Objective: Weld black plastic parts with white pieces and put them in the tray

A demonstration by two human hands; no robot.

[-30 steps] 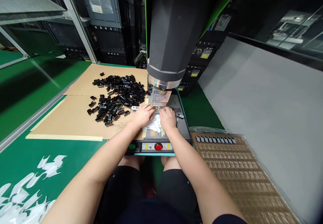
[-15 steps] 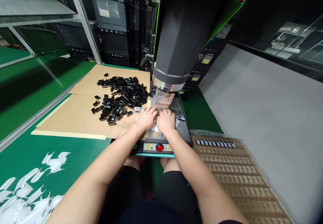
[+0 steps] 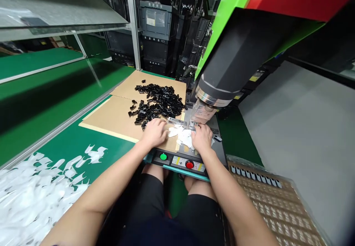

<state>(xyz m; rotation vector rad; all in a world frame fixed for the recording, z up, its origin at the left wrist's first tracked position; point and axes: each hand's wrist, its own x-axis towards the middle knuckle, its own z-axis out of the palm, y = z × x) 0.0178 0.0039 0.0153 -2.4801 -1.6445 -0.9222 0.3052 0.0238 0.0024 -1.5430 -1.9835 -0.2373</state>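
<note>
My left hand (image 3: 154,132) rests low over the cardboard, at the near edge of a heap of small black plastic parts (image 3: 163,100). Its fingers are bent and somewhat apart, with nothing visible in them. Under the metal press head (image 3: 203,112), my right hand (image 3: 202,138) has its fingers curled at the metal fixture (image 3: 177,121). Whatever they grip is hidden. A small light-coloured piece (image 3: 192,123) shows in the fixture beside those fingers. Thin white pieces (image 3: 185,137) lie between my hands, and one black part (image 3: 217,138) lies right of my right hand.
Many white cut pieces (image 3: 33,198) cover the green table at left. The machine front carries a green button (image 3: 163,157) and a red button (image 3: 189,164). At right, a compartmented tray (image 3: 277,209) holds a row of grey-and-black parts. Crates (image 3: 156,20) are stacked behind.
My left hand has moved left, away from the fixture to the black heap. My right hand stays by the fixture. The view has swung left, uncovering the white pieces between the hands.
</note>
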